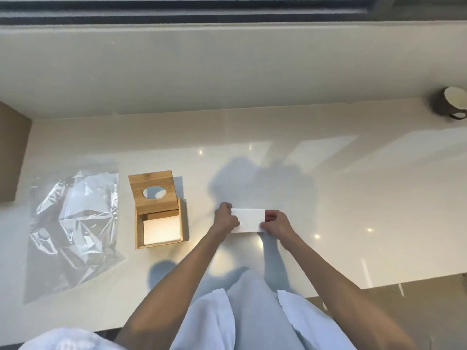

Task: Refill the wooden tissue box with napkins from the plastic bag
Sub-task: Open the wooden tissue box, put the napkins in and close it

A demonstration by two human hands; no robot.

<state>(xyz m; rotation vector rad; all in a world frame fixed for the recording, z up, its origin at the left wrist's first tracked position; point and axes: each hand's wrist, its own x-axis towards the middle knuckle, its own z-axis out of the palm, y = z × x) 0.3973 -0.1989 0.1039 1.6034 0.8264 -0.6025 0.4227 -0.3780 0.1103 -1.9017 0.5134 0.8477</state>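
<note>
A wooden tissue box [137,231] stands on the counter left of centre. Its lid [153,192], with an oval hole, is tipped up at the back. White napkins [161,229] lie inside the box. The clear plastic bag [73,223] lies flat and crumpled to the box's left. To the right of the box, a folded white napkin [249,219] rests on the counter between my hands. My left hand [225,218] pinches its left end and my right hand [276,223] pinches its right end.
A dark mug [452,103] with a pale inside sits at the far right against the wall. A brown panel [12,152] stands at the left edge. The glossy counter [328,185] ends at a front edge on the lower right.
</note>
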